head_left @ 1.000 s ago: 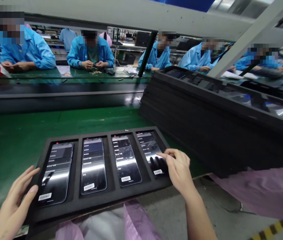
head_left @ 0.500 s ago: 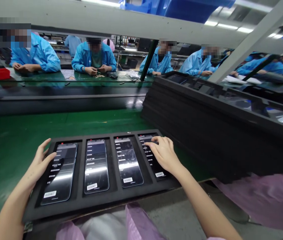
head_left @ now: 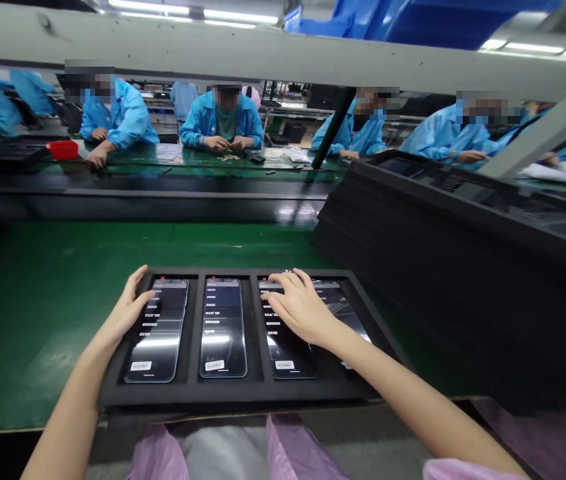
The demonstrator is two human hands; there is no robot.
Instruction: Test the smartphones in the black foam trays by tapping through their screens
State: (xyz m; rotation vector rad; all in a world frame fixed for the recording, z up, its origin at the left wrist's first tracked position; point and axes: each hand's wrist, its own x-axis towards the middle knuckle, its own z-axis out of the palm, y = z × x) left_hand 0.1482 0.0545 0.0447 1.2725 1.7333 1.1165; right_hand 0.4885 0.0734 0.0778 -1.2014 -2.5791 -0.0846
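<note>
A black foam tray lies on the green worktop with several phones in separate slots. Their screens show white lines of text, and a white label sits near each visible lower end. My left hand wraps the tray's upper left corner, fingers outside and thumb over the leftmost phone. Beside it lies a second phone. My right hand is over the third phone, thumb and fingers apart, tips at the upper screen. The rightmost phone is partly hidden by my right hand and forearm.
A tall stack of black trays stands close on the right. The green worktop spreads to the left. Behind a dark ledge, co-workers in blue sit at another bench with a red bin. A white beam crosses overhead.
My right hand has moved left from the rightmost phone to the third one. My left hand stays at the tray's corner. The view has turned left, so everything sits farther right.
</note>
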